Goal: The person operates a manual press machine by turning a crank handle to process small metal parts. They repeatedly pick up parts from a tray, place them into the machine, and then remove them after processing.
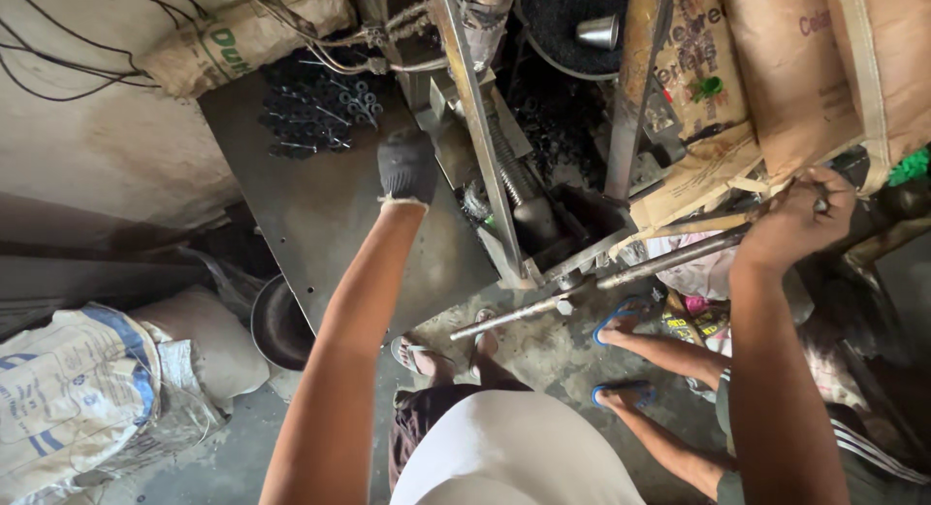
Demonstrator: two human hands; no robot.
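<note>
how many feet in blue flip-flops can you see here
2: one blue flip-flop below the long metal lever, the other blue flip-flop nearer the camera. Both belong to a person seated at right; nothing suggests hidden ones.

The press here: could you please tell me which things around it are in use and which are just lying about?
In use:
left hand, gloved, at the press
right hand gripping the lever

Lying about:
sacks
bowl
black parts
cardboard

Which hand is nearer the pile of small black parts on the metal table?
Left. The gloved left hand sits just right of the black parts; the right hand grips a lever far across.
</note>
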